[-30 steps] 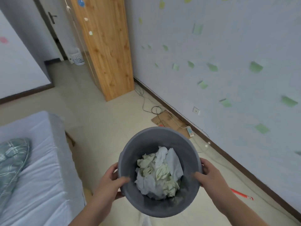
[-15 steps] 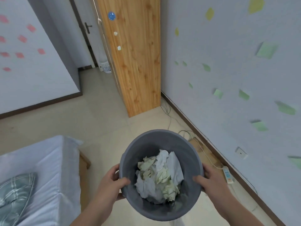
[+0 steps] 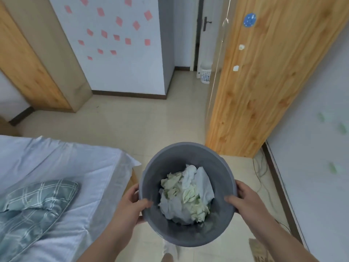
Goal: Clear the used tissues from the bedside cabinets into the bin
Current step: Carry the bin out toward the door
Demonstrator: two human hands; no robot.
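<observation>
Carrying step, by the look of it: bin (image 3: pixel 164 229), grey, round, held off the floor (image 3: pixel 132 118) between both hands. Left hand (image 3: pixel 130 205) clamps the near-left rim, thumb hooked inside; right hand (image 3: pixel 245 200) clamps the right rim likewise. Tissues (image 3: pixel 186 193), crumpled white and pale green, lie heaped inside the bin, between the hands. Bed (image 3: pixel 47 167) with checked pillow (image 3: pixel 35 193) lies left of the left hand; wooden wardrobe (image 3: pixel 264 82) stands ahead of the right hand. No bedside cabinet in view. Next move, likely: take the bin to any cabinet not yet cleared, or set it down level on the floor.
</observation>
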